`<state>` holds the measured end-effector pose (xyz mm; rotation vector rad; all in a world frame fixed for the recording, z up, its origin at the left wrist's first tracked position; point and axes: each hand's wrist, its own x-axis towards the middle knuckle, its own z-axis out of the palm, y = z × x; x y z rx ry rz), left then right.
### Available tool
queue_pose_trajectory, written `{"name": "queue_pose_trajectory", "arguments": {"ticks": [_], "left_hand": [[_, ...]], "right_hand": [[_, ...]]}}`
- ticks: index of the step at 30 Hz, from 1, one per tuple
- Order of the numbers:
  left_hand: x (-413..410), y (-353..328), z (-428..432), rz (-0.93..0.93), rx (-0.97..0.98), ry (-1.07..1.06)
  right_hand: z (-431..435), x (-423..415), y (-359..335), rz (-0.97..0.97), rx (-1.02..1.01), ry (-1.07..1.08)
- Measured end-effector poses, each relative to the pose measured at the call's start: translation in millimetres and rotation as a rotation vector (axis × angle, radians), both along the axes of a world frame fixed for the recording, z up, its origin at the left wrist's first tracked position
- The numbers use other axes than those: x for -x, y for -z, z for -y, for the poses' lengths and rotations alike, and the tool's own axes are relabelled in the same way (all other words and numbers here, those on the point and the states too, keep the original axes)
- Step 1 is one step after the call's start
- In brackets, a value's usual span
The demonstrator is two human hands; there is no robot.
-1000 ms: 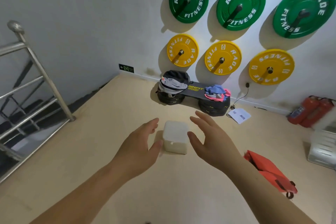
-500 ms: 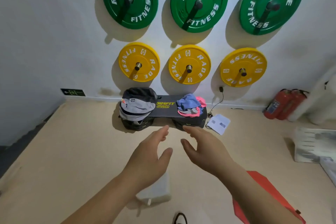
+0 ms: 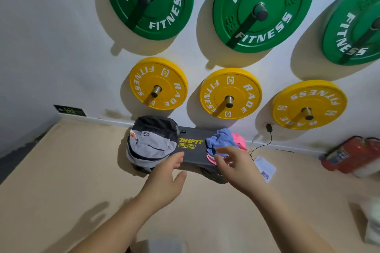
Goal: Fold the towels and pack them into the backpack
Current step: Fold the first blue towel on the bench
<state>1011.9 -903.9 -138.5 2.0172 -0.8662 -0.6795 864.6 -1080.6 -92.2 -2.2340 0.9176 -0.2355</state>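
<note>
A grey and black backpack (image 3: 151,142) sits on the left end of a low black bench (image 3: 192,151) against the wall. Crumpled towels lie on the bench's right end: a blue towel (image 3: 221,141) on top and a pink towel (image 3: 239,141) behind and under it. My right hand (image 3: 236,165) reaches out with spread fingers, its fingertips at the front edge of the towel pile, holding nothing. My left hand (image 3: 166,178) hovers open in front of the bench, just right of the backpack.
Green and yellow weight plates (image 3: 230,93) hang on the wall above the bench. A cable and a sheet of paper (image 3: 265,167) lie right of the bench. Red fire extinguishers (image 3: 349,155) rest at the far right. A white block (image 3: 166,245) sits at the bottom edge.
The view has moved closer to the bench. Both hands have stretched forward, away from the white block, which dropped to the bottom edge; the right hand now reaches the towel pile.
</note>
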Motion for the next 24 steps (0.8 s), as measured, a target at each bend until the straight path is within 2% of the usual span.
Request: {"name": "queue_pose_trajectory", "arguments": {"ticks": [4, 10, 14, 17, 20, 24], "left_hand": [[-109.4, 40.0, 77.3, -0.030, -0.016, 0.082], [-243.7, 99.2, 203.4, 0.062, -0.119, 0.321], [-275.3, 140.9, 263.3, 0.065, -0.184, 0.378], [-281.4, 188.6, 300.2, 0.054, -0.213, 0.382], [-279.9, 255.8, 335.1, 0.103, -0.218, 0.398], [-274.9, 379.2, 368.9, 0.111, -0.234, 0.439]], "right_hand": [[59.9, -91.4, 51.3, -0.052, -0.045, 0.088], [149.7, -205.4, 120.6, -0.122, -0.186, 0.301], [206.9, -240.2, 167.2, -0.122, -0.271, 0.386], [252.0, -248.0, 222.8, -0.050, -0.491, 0.506], [294.8, -253.9, 310.0, -0.066, -0.552, 0.555], [335.7, -252.3, 463.2, -0.050, -0.480, 0.674]]}}
